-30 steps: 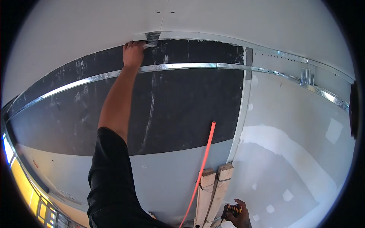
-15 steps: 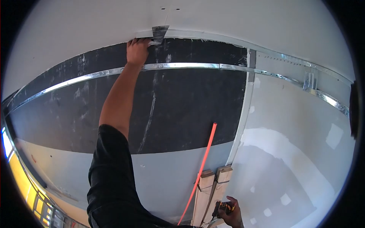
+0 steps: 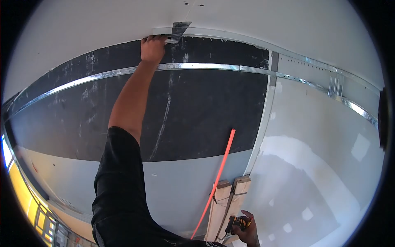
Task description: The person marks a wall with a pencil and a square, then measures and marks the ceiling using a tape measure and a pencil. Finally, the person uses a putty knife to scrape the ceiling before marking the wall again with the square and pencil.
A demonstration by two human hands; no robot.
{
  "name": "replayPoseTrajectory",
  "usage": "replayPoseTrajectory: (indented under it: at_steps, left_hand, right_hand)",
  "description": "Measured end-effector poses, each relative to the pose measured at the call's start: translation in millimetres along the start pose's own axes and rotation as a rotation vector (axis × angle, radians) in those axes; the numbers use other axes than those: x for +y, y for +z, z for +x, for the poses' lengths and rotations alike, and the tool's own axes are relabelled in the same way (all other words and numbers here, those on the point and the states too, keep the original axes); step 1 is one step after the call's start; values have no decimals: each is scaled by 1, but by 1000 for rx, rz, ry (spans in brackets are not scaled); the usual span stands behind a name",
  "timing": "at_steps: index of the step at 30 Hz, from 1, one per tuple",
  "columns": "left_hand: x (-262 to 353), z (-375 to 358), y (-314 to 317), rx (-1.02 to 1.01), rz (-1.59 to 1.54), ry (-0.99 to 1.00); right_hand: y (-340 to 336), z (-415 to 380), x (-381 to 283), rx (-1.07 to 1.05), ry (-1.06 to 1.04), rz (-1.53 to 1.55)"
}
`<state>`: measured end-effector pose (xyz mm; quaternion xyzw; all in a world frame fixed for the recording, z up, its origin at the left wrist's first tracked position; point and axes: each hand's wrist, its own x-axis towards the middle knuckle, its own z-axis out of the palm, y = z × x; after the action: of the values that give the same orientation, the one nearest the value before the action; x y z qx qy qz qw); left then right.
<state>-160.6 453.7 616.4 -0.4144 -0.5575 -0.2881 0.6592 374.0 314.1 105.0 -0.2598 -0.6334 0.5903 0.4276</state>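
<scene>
My left hand (image 3: pixel 153 48) is raised to the top of the wall, fingers curled at the ceiling edge around the pale end of a dark, wedge-shaped metal piece (image 3: pixel 180 31). That piece lies across a white edge strip (image 3: pixel 230 35) where wall and ceiling meet. Below the wrist, a shiny metal channel (image 3: pixel 197 66) runs along the dark wall panel (image 3: pixel 205 111). Low at the right, my right hand (image 3: pixel 248 232) is closed around a black-and-yellow cordless driver (image 3: pixel 238 223); its grip is partly hidden by the fingers.
An orange pipe (image 3: pixel 222 164) leans beside bundled wooden boards (image 3: pixel 239 191), close to my right hand. Patched drywall (image 3: pixel 304 164) fills the right side. A metal bracket (image 3: pixel 335 86) sits on the channel there. Yellow panels (image 3: pixel 24 197) show at the far left.
The view has shifted slightly, so the wall and boards sit a little higher in the picture. Both hands keep their places and their holds.
</scene>
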Motion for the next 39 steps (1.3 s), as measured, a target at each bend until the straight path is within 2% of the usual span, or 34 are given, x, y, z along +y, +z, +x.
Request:
replayPoseTrajectory:
  at_steps: [3, 6, 8, 11, 12, 15, 18, 22, 24, 28, 34, 36, 39]
  left_hand:
    - [-2, -1, 0, 46, -12, 37]
    - [-2, 0, -2, 27, 4, 43]
    - [-1, 0, -4, 31, 22, 22]
    - [-2, 3, -1, -20, 6, 31]
    - [-2, 5, -1, -28, 35, 45]
    - [-3, 3, -4, 0, 7, 72]
    - [0, 4, -6, -34, 23, 49]
    - [-1, 2, -4, -43, 61, 44]
    - [-1, 1, 1, 27, 9, 25]
    - [5, 3, -4, 9, 25, 17]
    - [4, 1, -6, -52, 48, -18]
    - [6, 4, -6, -44, 42, -14]
    - [6, 3, -4, -20, 44, -3]
  right_hand:
    - [5, -1, 9, -8, -32, 9]
    - [12, -1, 6, 37, 37, 29]
    - [13, 1, 10, -11, -56, -44]
    - [3, -2, 41, -29, -51, -163]
    - [12, -4, 19, 24, -1, -93]
    - [9, -9, 23, 30, 30, -164]
    - [7, -14, 29, 18, -4, -147]
    - [10, -22, 6, 33, -26, -176]
    - [12, -25, -5, 102, 50, -129]
    - [9, -33, -3, 136, 41, -3]
    - [-6, -44, -6, 109, 26, -224]
    - [-4, -45, -8, 150, 54, -78]
    - [-8, -47, 7, 157, 6, -68]
